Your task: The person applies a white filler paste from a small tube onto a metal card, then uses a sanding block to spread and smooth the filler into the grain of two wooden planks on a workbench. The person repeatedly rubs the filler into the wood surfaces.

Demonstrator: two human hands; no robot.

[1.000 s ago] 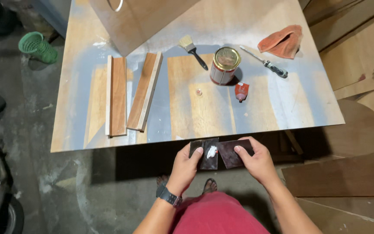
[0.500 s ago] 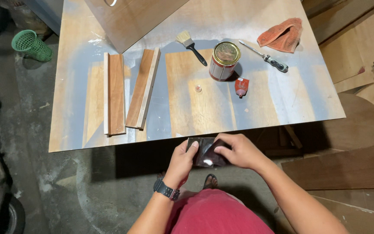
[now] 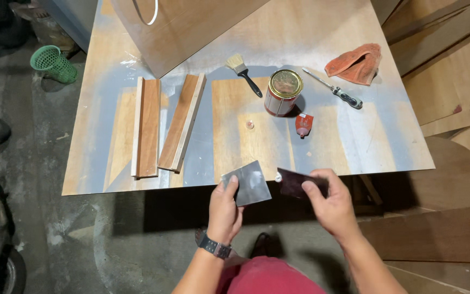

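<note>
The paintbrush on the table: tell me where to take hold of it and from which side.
Grip the paintbrush by its black handle, which points toward the table's near edge and slightly right. Come from the near side with the right hand. The handle is slim and bare, while the pale bristles point away. The tin can stands just right of the handle's tip, so stay clear of it.

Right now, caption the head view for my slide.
Left hand and right hand each hold a sandpaper piece beside the plywood table.
</note>
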